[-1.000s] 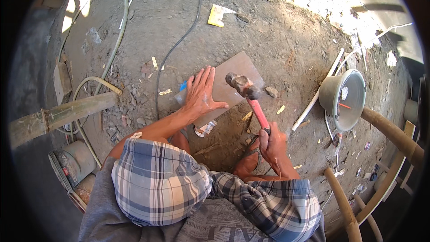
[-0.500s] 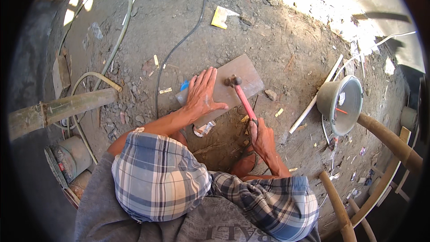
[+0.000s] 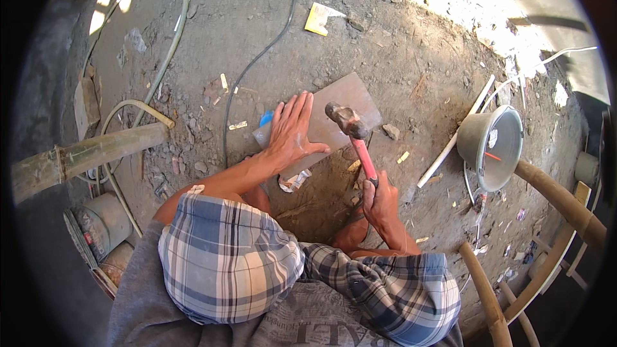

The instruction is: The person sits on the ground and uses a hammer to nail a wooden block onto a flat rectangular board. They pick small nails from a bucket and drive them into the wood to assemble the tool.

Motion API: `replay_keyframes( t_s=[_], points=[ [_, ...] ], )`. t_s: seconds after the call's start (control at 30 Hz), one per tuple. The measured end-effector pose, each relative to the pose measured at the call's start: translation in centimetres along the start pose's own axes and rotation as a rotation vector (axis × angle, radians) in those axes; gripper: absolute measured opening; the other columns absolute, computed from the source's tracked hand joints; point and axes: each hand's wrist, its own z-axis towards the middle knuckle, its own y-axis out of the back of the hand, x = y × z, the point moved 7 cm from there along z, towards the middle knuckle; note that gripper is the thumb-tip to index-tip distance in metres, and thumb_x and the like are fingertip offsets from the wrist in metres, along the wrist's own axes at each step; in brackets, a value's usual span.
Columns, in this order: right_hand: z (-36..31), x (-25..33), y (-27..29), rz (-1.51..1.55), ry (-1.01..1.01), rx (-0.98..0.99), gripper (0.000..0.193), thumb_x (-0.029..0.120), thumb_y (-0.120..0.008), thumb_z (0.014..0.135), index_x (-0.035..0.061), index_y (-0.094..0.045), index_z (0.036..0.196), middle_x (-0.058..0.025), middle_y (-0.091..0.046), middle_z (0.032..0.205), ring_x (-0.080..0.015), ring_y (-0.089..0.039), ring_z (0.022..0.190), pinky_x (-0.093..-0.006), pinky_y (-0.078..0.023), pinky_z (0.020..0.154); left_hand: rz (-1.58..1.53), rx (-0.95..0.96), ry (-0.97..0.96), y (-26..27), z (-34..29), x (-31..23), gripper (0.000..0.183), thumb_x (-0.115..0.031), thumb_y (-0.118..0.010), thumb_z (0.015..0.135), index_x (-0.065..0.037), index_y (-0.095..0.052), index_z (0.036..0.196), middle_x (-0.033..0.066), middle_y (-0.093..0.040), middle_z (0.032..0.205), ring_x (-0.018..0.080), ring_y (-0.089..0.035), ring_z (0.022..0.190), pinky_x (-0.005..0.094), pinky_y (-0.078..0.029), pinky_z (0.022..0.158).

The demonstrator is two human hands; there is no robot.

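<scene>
A flat grey rectangular plate [image 3: 352,97] lies on the dirt in front of my knees, set at a slant. My left hand [image 3: 294,130] presses flat on its left part, fingers stretched forward and thumb out to the right. Near the plate's left corner shows a bit of blue [image 3: 266,118]. My right hand [image 3: 382,200] is wrapped round the red handle of a hammer [image 3: 346,119]. The hammer's dark metal head appears raised above the right part of the plate. Beside the plate's lower edge lies a crumpled wrapper [image 3: 294,181].
A grey bucket [image 3: 472,142] lies tipped at the right, next to a pale pipe [image 3: 443,154]. Bamboo poles [image 3: 96,151] stand at left and right. A dark cable [image 3: 257,64] and a green hose [image 3: 173,51] cross the dirt. A small stone [image 3: 391,132] sits beside the plate.
The hammer head has risen off the plate toward me, and my right hand has lifted with it slightly. My left hand stays pressed on the plate.
</scene>
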Motion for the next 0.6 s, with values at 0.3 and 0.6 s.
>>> replay_keyframes(
  t_s=[0.3, 0.6],
  points=[
    [1.0, -1.0, -0.6, -0.124, -0.077, 0.107, 0.030, 0.033, -0.060, 0.112, 0.0048, -0.052, 0.107, -0.0274, -0.069, 0.072, -0.0527, -0.069, 0.069, -0.0606, -0.053, 0.061, 0.034, 0.007, 0.009, 0.0, -0.1, 0.4, 0.150, -0.074, -0.093, 0.062, 0.005, -0.024, 0.170, 0.0268, -0.031, 0.174, 0.0444, -0.030, 0.162, 0.0630, -0.021, 0.130],
    [1.5, -2.1, 0.4, -0.167, -0.102, 0.181, 0.035, 0.039, -0.059, 0.112, 0.0049, -0.053, 0.107, -0.0285, -0.069, 0.074, -0.0536, -0.069, 0.070, -0.0618, -0.052, 0.061, 0.041, 0.037, 0.027, -0.1, 0.1, -0.1, 0.149, -0.073, -0.092, 0.063, 0.006, -0.024, 0.170, 0.0271, -0.030, 0.174, 0.0445, -0.028, 0.162, 0.0642, -0.019, 0.131]
  ],
)
